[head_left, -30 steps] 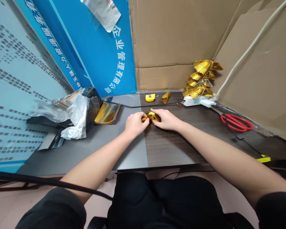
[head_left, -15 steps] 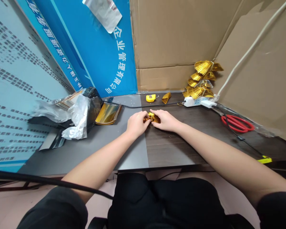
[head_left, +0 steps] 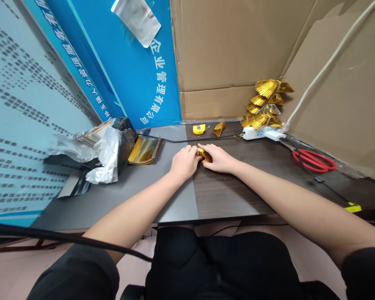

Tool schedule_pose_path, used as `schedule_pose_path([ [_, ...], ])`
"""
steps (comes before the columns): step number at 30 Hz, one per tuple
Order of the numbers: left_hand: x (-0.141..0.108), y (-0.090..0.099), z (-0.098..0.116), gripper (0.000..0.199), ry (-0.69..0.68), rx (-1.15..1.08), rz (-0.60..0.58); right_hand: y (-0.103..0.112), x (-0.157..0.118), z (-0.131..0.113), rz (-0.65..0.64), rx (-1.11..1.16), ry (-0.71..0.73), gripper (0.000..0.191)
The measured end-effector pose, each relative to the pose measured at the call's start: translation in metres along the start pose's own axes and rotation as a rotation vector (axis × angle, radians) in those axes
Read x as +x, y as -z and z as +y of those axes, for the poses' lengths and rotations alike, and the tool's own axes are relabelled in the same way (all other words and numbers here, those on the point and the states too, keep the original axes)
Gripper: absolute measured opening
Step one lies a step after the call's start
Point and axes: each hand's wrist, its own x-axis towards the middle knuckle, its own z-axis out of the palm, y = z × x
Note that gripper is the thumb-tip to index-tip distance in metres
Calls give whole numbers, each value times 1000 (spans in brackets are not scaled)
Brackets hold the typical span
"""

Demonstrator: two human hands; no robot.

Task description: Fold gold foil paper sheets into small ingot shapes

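Note:
A small piece of folded gold foil paper (head_left: 203, 155) lies on the desk (head_left: 225, 196) between my two hands. My left hand (head_left: 185, 161) pinches its left end with fingers closed. My right hand (head_left: 217, 158) presses and grips its right side. Most of the piece is hidden by my fingers. A stack of flat gold foil sheets (head_left: 144, 149) lies to the left of my hands. A pile of finished pleated gold pieces (head_left: 264, 104) stands at the back right against the cardboard.
Crumpled plastic bags (head_left: 104, 152) sit at the left. A yellow tape measure (head_left: 199, 129), one folded gold piece (head_left: 219, 128), a white power strip (head_left: 258, 133) and a black cable lie at the back. Red scissors (head_left: 315, 160) rest at the right. Cardboard walls enclose the back and right.
My hands have drawn closer together on the gold foil piece, covering more of it. The view has shifted slightly; nothing else on the desk moved.

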Motion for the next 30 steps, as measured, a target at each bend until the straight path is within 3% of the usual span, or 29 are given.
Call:
schedule_pose_path([
  [7, -2, -2, -5, 9, -92, 8, 10, 2, 0, 4, 2, 18, 21, 70],
  [13, 1, -6, -15, 6, -86, -84, 62, 0, 0, 7, 13, 32, 42, 68],
  [21, 4, -14, -8, 9, -114, -180, 90, -4, 0, 9, 36, 52, 55, 60],
  [26, 1, -6, -13, 25, -145, -239, 90, -1, 0, 12, 31, 46, 57, 61],
  [30, 0, 4, -19, 19, -135, -284, 79, 0, -1, 13, 27, 37, 55, 66],
])
